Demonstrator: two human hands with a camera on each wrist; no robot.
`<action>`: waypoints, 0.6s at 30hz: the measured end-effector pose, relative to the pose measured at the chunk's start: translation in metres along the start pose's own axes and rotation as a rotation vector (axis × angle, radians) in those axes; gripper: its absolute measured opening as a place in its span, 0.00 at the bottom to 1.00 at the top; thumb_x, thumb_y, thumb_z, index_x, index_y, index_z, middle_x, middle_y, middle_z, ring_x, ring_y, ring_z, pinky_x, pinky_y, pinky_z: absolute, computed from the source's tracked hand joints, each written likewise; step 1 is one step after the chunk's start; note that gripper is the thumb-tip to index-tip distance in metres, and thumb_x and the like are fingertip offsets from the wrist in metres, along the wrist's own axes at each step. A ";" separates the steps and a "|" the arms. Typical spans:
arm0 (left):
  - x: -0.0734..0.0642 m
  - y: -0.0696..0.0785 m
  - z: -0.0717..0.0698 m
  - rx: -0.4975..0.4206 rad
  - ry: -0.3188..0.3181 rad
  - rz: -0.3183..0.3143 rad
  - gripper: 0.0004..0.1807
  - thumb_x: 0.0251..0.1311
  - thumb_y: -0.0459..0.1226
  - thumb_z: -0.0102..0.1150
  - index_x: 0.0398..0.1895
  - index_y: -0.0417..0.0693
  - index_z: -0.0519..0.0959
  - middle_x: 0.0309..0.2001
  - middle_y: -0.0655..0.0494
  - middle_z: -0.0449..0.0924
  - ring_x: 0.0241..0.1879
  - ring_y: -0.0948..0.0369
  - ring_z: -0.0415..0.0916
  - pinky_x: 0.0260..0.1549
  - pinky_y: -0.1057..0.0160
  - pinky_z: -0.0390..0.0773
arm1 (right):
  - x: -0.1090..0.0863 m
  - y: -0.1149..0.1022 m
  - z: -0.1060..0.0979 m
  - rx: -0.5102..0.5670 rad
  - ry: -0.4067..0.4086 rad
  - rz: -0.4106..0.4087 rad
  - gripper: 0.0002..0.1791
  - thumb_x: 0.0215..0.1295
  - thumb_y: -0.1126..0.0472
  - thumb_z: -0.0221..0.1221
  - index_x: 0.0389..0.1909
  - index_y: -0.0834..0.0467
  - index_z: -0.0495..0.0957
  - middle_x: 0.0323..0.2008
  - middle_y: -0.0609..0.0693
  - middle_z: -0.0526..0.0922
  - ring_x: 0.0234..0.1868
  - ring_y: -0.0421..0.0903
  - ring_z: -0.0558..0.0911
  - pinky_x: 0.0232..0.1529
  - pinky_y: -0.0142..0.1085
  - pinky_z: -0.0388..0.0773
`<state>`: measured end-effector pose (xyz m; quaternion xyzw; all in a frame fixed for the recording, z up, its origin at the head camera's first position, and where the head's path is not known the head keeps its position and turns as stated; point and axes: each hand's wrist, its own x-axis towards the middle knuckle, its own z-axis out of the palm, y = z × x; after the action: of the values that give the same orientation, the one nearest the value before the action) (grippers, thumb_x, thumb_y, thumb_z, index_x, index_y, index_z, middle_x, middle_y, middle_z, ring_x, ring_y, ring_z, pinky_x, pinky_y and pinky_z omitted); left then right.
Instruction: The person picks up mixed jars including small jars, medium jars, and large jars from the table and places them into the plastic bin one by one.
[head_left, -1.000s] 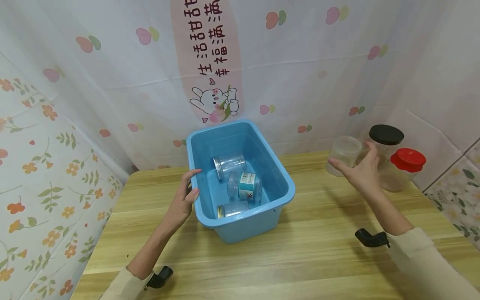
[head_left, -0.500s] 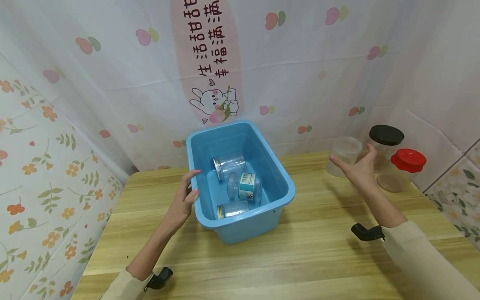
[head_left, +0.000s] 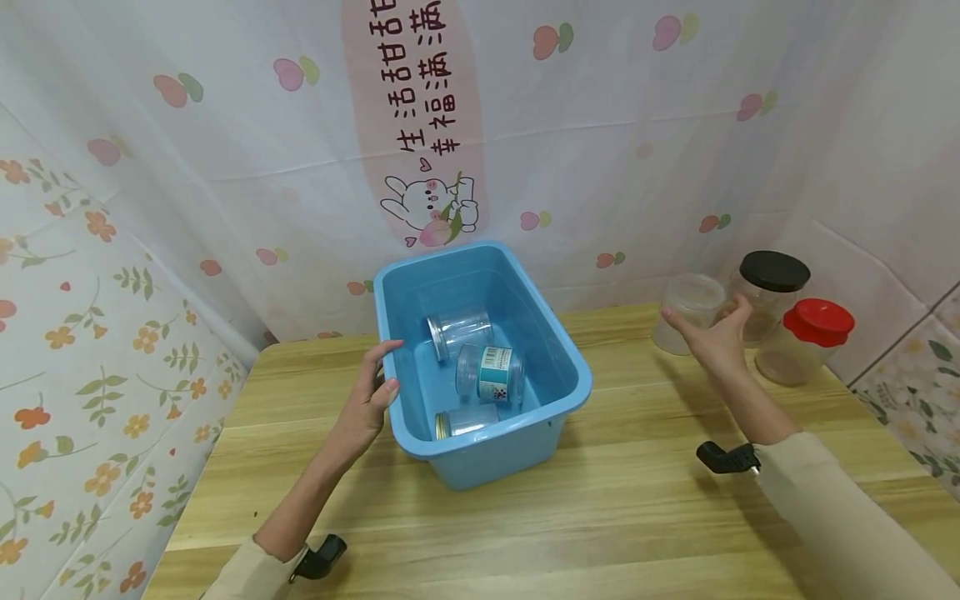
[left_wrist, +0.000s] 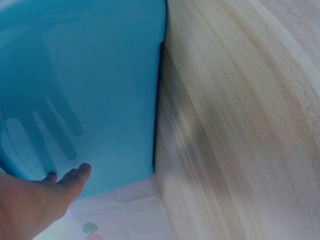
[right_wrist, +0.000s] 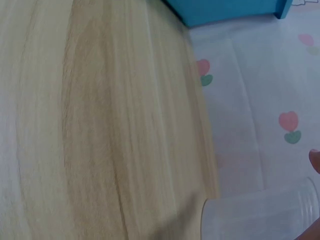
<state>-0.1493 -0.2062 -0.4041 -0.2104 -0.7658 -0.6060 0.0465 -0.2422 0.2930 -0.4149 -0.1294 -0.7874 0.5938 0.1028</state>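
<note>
A blue plastic basin (head_left: 547,367) stands mid-table with three clear jars inside: a silver-lidded jar (head_left: 467,329), a jar with a teal label (head_left: 491,372) and a gold-lidded jar (head_left: 471,417). My left hand (head_left: 363,404) holds its left rim; in the left wrist view, fingers lie near the outer wall. On the right, my right hand (head_left: 716,333) spreads thumb and fingers around a cloudy, see-through jar (head_left: 690,292), upright on the table. In the right wrist view that jar (right_wrist: 255,215) shows a small gap from a fingertip (right_wrist: 315,159).
Just right of the cloudy jar stands a clear jar with a black lid (head_left: 775,271). Beside it, nearer me, is a red-lidded jar (head_left: 817,323). A printed curtain (head_left: 592,167) hangs behind the wooden table (head_left: 600,517), with more cloth at both sides.
My right forearm has swung slightly left, and the right fingers have come a little lower and nearer the cloudy jar. The left hand and the basin have stayed put.
</note>
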 end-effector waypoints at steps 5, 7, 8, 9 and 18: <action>0.000 0.000 0.000 0.005 0.003 -0.004 0.28 0.73 0.41 0.40 0.75 0.55 0.55 0.76 0.38 0.44 0.66 0.30 0.58 0.51 0.32 0.73 | 0.005 0.004 0.000 -0.031 0.007 0.000 0.65 0.62 0.40 0.66 0.77 0.51 0.23 0.77 0.67 0.34 0.77 0.62 0.40 0.72 0.57 0.48; 0.000 0.000 0.000 0.003 0.003 -0.006 0.28 0.73 0.41 0.40 0.75 0.55 0.55 0.76 0.38 0.44 0.66 0.31 0.58 0.51 0.31 0.73 | 0.007 0.004 0.000 -0.039 0.010 -0.005 0.65 0.61 0.40 0.67 0.77 0.51 0.24 0.77 0.68 0.35 0.77 0.63 0.41 0.72 0.58 0.49; 0.000 -0.001 0.000 0.004 0.004 -0.005 0.28 0.73 0.40 0.40 0.75 0.55 0.55 0.76 0.38 0.44 0.66 0.31 0.59 0.51 0.31 0.73 | 0.008 0.005 -0.001 -0.042 0.009 -0.009 0.65 0.61 0.40 0.67 0.77 0.51 0.24 0.77 0.68 0.36 0.77 0.63 0.41 0.72 0.58 0.49; 0.001 -0.001 0.000 0.004 0.004 -0.003 0.28 0.73 0.40 0.39 0.75 0.55 0.55 0.76 0.38 0.44 0.66 0.32 0.59 0.51 0.31 0.73 | 0.008 0.005 -0.001 -0.042 0.004 -0.013 0.65 0.61 0.40 0.67 0.77 0.51 0.24 0.77 0.68 0.35 0.77 0.64 0.40 0.72 0.58 0.49; 0.001 -0.001 0.000 0.009 0.012 -0.002 0.29 0.72 0.40 0.40 0.75 0.51 0.54 0.76 0.38 0.45 0.65 0.32 0.60 0.51 0.30 0.72 | 0.012 0.011 -0.002 -0.021 -0.040 -0.034 0.64 0.63 0.42 0.67 0.77 0.52 0.24 0.78 0.65 0.32 0.77 0.62 0.37 0.73 0.57 0.45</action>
<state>-0.1504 -0.2064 -0.4047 -0.2057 -0.7684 -0.6038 0.0511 -0.2526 0.3015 -0.4247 -0.1049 -0.7975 0.5863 0.0957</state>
